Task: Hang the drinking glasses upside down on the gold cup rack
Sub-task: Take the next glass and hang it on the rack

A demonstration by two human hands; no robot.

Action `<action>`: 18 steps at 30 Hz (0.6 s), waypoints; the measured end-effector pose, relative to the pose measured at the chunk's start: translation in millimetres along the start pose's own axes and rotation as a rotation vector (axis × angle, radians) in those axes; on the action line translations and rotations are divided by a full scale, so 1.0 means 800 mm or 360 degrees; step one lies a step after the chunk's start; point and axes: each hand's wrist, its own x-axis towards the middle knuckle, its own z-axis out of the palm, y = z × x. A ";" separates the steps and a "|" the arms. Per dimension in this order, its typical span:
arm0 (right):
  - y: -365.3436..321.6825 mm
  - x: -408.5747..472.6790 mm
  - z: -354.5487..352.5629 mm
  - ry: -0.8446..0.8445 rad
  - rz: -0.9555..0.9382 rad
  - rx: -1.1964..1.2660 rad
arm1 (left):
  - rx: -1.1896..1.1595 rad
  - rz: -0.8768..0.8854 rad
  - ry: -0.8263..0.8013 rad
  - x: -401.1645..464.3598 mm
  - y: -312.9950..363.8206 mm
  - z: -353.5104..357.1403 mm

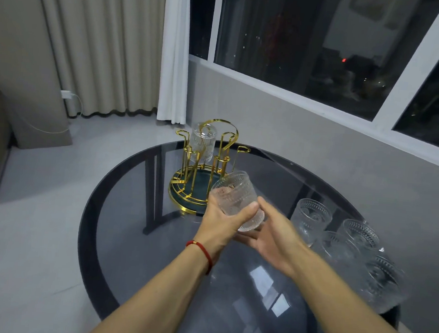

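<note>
1. Standing at the far left of the round dark glass table (119, 226), the gold cup rack (202, 165) carries one ribbed glass (202, 145) upside down on a prong.
2. Just in front of the rack, the left hand (221, 224) clamps a textured glass (237, 198), tilted, its mouth turned toward the rack; a red cord bracelet (202, 251) circles that wrist.
3. Fingers of the right hand (276, 236) are spread apart under the glass's base, touching it without closing.
4. Further right, upright glasses (311, 218) cluster near the table edge.
5. No writing is legible.
</note>
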 end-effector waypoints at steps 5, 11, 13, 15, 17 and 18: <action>-0.014 0.008 -0.007 0.0171 -0.0238 0.0249 | 0.0467 -0.0028 -0.0062 0.011 0.002 -0.021; -0.083 0.017 -0.022 0.0809 -0.0801 -0.0493 | 0.1861 0.0566 0.0279 0.014 -0.027 -0.065; -0.111 0.027 -0.015 0.0902 -0.0925 -0.0673 | 0.2013 0.0569 0.0220 0.012 -0.037 -0.069; -0.143 0.051 -0.002 0.0971 -0.1000 -0.0802 | 0.2045 0.0619 0.0196 0.017 -0.043 -0.071; -0.175 0.080 0.015 0.1042 -0.1088 -0.0911 | 0.2101 0.0628 0.0181 0.021 -0.045 -0.070; -0.190 0.098 0.025 0.1063 -0.1124 -0.0952 | 0.2135 0.0605 0.0166 0.022 -0.046 -0.070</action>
